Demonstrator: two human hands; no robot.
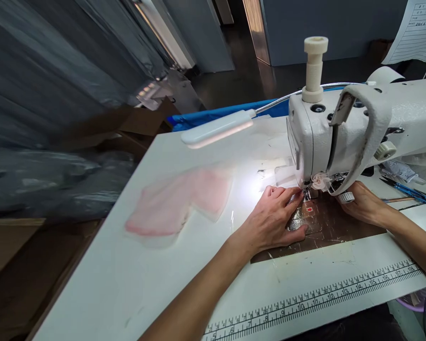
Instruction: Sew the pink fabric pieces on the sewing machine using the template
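A white sewing machine stands at the right of the table. My left hand rests on the brown bed plate, thumb spread from the stretched fingers, its index fingertip at the presser foot. I make out nothing held in it. To the right of the needle is my right hand, its fingers mostly hidden behind the machine's curved guard and a white knob. A small pale pink ruffled bit sits by the needle bar. Blurred pink fabric lies to the left on the white tabletop.
A white lamp on a bendable neck shines over the table. Blue-handled scissors lie at the right. A printed ruler strip runs along the front edge. Cardboard boxes stand beyond the left edge, and a purple basket is below right.
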